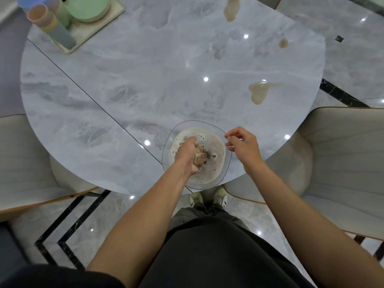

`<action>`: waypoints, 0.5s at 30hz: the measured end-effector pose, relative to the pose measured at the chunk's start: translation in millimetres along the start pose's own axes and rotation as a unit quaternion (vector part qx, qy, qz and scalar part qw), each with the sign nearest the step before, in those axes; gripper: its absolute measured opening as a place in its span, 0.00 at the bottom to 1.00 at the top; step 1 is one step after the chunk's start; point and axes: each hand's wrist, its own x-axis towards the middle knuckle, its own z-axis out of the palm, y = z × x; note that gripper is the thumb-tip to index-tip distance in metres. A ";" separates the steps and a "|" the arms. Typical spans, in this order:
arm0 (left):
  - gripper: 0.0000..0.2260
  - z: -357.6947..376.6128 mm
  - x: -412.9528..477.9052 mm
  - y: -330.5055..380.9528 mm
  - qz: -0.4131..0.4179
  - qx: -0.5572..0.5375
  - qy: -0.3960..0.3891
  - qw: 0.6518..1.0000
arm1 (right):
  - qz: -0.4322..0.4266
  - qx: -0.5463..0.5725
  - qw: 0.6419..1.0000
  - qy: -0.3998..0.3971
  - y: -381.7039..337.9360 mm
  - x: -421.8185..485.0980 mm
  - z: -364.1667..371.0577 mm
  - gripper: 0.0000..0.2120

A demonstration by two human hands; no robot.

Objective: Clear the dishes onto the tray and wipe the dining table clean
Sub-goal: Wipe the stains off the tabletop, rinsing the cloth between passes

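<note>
Wiping step: left hand (186,155), fingers clamped on a cloth (201,158) in the bowl (207,126); right hand (242,144) pinches its rim. Next: wring it out, then wipe the spills (258,93).

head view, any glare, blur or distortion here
Head view: small lamp reflections dot the glossy table; the cups on the tray, top left, are blurred; the wide lens bows the chairs at the sides; the left hand gripping a cloth in the glass bowl looks slightly soft.
</note>
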 end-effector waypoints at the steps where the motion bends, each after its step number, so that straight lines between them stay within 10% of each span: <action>1: 0.09 1.0 -1.5 -0.1 0.006 0.002 0.005 1.000 | 0.001 0.000 1.000 0.001 0.1 -0.1 0.0 0.07; 11: 0.20 -13.1 -4.6 7.6 0.023 -0.025 -0.088 0.996 | -0.004 -0.008 1.000 0.005 0.8 -1.5 -1.2 0.08; 15: 0.07 -27.9 -16.3 14.2 0.024 -0.023 -0.192 0.981 | -0.004 0.002 1.000 0.007 1.1 -3.3 -2.5 0.08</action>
